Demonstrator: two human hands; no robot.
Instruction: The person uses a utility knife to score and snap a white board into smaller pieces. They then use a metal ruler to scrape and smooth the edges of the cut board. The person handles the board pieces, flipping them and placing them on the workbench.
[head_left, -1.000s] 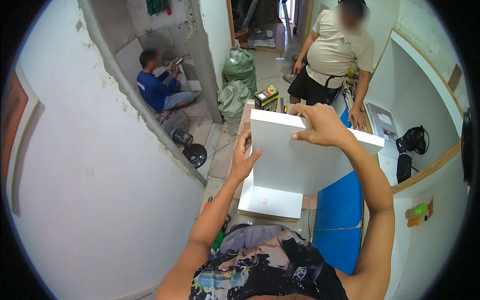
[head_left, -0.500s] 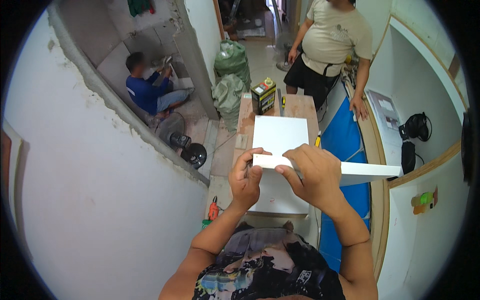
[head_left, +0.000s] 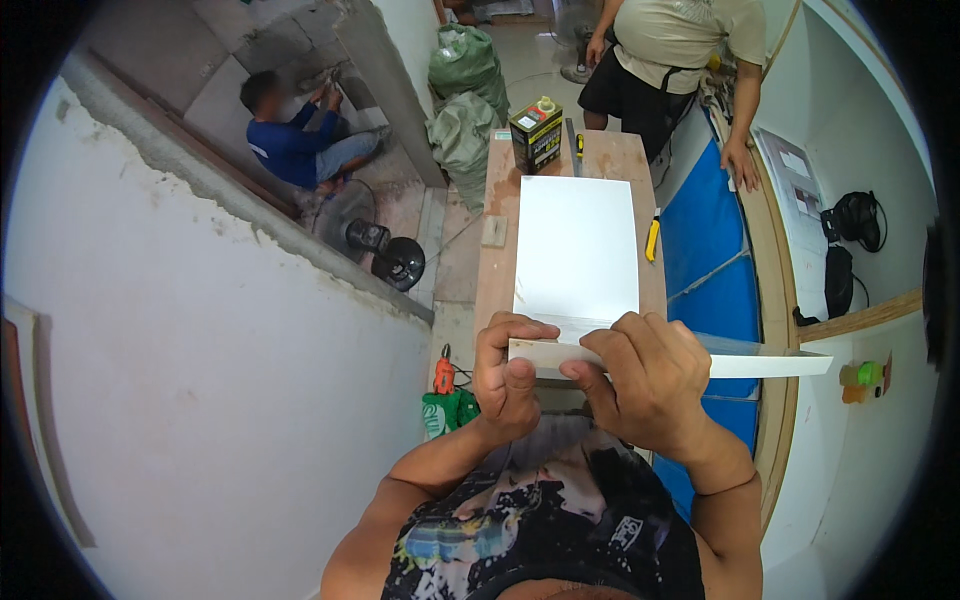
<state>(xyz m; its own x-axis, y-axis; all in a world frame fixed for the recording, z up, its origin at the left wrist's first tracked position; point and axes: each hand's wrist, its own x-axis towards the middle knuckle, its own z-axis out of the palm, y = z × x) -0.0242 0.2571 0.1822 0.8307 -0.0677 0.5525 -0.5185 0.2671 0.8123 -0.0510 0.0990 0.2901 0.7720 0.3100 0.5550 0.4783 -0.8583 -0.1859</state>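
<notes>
So I've got the white panel [head_left: 770,366] up in both hands over the near end of the bench [head_left: 612,152], narrow edge facing up, its right end sticking out past the bench's right side. Left hand [head_left: 508,385] is curled round the panel's left end, thumb on my side. Right hand [head_left: 650,385] is clamped over the top edge a bit further along, thumb and fingers close together. Can't tell if the bottom edge is touching anything, my hands are in the way.

Where it's at: one white board [head_left: 577,250] is already lying flat along the middle of the bench. The panel isn't laid down, and I don't see it joined to the board anywhere, so I'd call this mid-handling, with placing it the bit left over.

Tools look parked to me: yellow cutter [head_left: 653,240] on the bench's right edge, can [head_left: 537,138] toward its far end, orange tool [head_left: 444,372] off its left side. Neither hand's on any of them.
</notes>
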